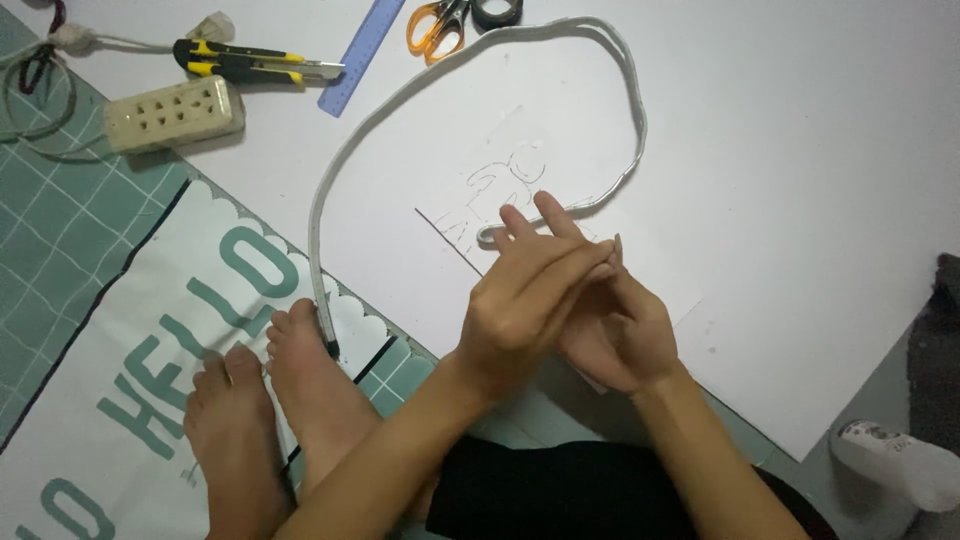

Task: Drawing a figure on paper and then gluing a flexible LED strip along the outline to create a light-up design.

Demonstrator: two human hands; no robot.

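My left hand (520, 300) lies across my right hand (625, 335), palm against palm, above a large white board (800, 200). The left fingers are stretched out and hold nothing. Most of the right fingers are hidden under the left hand. Just beyond the fingertips lies the curled end of a long white flexible strip (485, 237), near a faint pencil outline (505, 180) on the board. The strip (400, 100) loops across the board and back to my bare feet (300, 380), where its black-tipped end sits between the toes.
At the top lie a beige power strip (175, 112), a yellow-black utility knife (250, 62), a blue ruler (360, 55), orange scissors (437, 27) and a black tape roll (497, 10). A green mat (60, 230) lies left. A white tool (890, 460) rests at bottom right.
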